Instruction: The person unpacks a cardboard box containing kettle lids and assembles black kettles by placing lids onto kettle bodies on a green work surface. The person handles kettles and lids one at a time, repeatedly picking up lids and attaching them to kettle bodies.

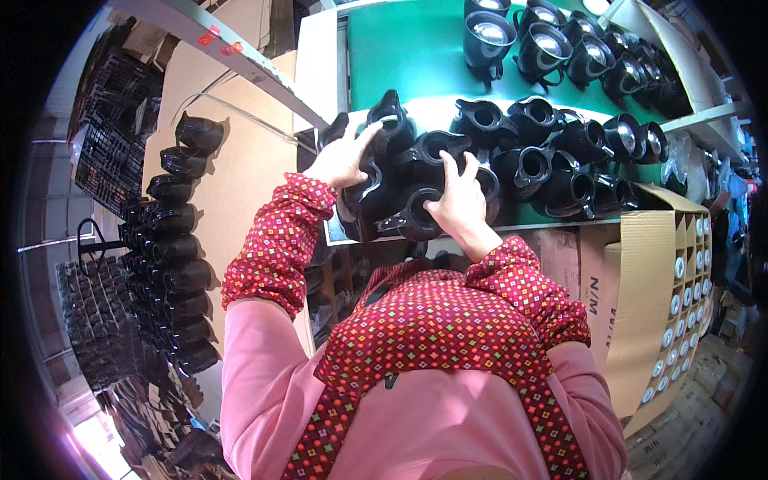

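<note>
While a tall stack of black housings (172,240) stands at nine o'clock, the left hand (344,158) lies spread on the black plastic jug shells (400,180) at centre; the right hand (458,200) presses fingers spread at their rims. They look light, rigid, glossy-slick, best gripped by handle loops.

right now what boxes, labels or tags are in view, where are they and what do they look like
Open brown cardboard box: right of the bench, dark lettering on its side.
Divider grid: inside that box, cells holding round white-topped parts.
Two small red tags: upper left, on a grey metal bar.
Flat brown cardboard sheet: left, beside a stack of black housings.
</note>
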### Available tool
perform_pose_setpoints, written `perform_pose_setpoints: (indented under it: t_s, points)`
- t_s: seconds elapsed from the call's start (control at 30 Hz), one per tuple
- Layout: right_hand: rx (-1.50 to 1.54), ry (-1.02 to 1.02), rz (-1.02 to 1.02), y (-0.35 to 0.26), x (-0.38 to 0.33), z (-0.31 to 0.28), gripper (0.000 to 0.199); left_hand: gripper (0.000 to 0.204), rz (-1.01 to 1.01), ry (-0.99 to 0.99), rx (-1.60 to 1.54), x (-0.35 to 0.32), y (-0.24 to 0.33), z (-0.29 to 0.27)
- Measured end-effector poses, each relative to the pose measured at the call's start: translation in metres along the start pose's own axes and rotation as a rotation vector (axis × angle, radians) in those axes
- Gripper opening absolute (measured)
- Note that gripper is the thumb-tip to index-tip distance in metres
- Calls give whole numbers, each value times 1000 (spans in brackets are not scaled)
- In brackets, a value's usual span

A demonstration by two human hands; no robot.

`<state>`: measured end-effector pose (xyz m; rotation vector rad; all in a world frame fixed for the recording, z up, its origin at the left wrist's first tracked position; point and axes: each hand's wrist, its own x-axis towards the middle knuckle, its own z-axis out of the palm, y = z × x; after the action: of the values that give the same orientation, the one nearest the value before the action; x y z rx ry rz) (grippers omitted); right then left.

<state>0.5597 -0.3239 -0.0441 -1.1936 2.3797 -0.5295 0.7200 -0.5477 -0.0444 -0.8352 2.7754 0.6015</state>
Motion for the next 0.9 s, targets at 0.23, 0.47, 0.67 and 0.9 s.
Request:
perform_pose_setpoints:
  t_s: [0.23,0.47,0.67,0.9]
  points:
    - [121,6,-161,13,-8,8,96,126,16,225,118,-23,-36,27]
    - [-76,130,-205,60,6,21,69,112,-52,270,62,-76,-8,41]
    - [0,-22,-260,36,-31,-46,67,110,33,220,46,-83,-8,36]
    - [-44,487,55,210,-138,-151,67,106,71,-25,169,-88,13,-29]
